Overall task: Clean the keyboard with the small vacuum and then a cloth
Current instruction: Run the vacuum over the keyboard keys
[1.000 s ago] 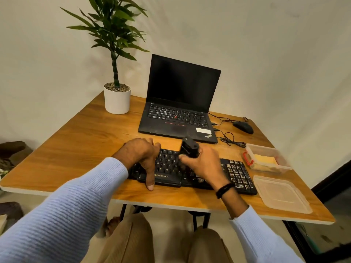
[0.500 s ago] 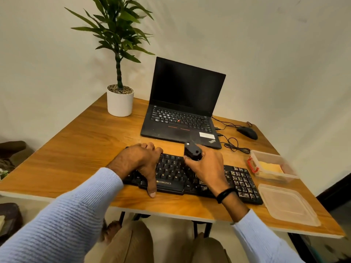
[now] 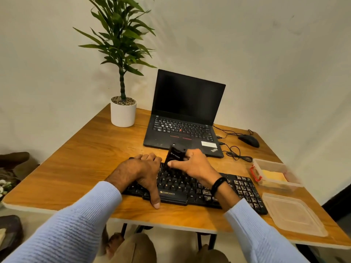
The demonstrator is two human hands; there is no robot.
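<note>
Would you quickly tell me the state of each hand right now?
Left hand: open, resting on the keyboard.
Right hand: closed, holding the vacuum.

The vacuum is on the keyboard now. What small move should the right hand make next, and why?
Probably slide the small vacuum rightward along the key rows. The right hand grips it with its nozzle on the upper keys of the keyboard, the left hand rests on the left end, and the number pad lies uncovered.

The right hand [image 3: 196, 168] slid the small vacuum [image 3: 174, 154] leftward along the keyboard's [image 3: 180, 186] far rows, closer to the left hand [image 3: 140, 168].
</note>
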